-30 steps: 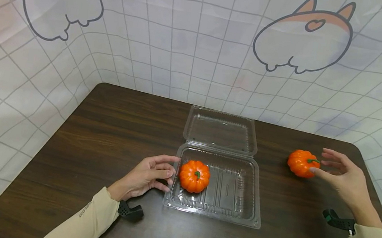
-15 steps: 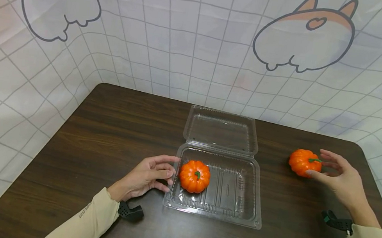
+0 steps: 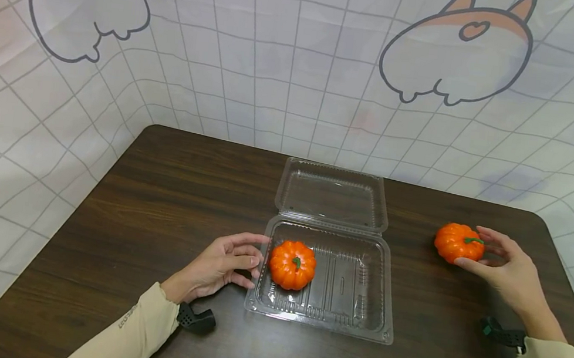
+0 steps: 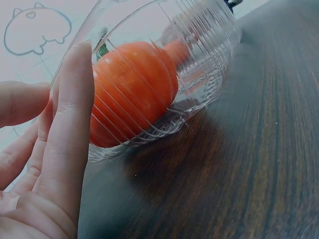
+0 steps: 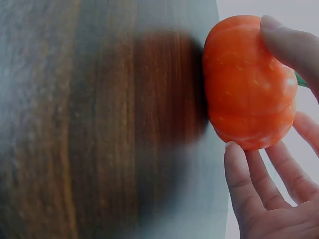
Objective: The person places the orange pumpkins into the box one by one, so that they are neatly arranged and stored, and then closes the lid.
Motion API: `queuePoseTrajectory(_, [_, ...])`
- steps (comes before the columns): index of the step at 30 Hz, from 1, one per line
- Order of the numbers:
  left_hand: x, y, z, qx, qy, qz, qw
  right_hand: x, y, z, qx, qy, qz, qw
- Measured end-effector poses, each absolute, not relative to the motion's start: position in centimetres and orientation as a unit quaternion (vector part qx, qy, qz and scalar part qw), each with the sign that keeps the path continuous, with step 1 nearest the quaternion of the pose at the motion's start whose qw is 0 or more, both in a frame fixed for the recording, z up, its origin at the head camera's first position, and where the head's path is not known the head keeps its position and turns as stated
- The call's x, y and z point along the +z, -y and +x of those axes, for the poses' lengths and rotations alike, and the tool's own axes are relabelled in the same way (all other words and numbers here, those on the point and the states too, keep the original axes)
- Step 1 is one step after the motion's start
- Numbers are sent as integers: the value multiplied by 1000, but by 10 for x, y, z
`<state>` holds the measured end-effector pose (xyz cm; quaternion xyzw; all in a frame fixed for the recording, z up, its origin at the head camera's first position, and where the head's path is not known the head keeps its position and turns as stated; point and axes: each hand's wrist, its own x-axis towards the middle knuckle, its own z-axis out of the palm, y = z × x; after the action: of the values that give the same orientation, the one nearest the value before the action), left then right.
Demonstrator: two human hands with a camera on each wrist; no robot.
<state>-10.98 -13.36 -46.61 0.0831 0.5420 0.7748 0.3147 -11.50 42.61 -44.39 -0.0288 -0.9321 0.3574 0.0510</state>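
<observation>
Pumpkin newly came into right hand.
Grip sat half-curled, seemingly secure; left hand pinched container's rim.

I'm in a sheeted-off spot, home vs. lab unclear. Wh. gridded cloth w/ cartoon animals lines 3 sides of my table.

Nothing fully legible. From my remote station I log one line of dark lettering along the left sleeve, head view; it is too small and blurred for me to read any word with certainty.
</observation>
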Motion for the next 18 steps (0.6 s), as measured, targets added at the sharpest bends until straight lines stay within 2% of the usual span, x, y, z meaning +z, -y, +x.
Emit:
queuePoseTrajectory(9, [-463,133,-110,775,-542,76,316,-446,-421,-116,355,933,-26,58])
queuePoseTrajectory(18, [-464,133,-110,776,-540,69,320,-444,-420,-116,336,941,-18,36])
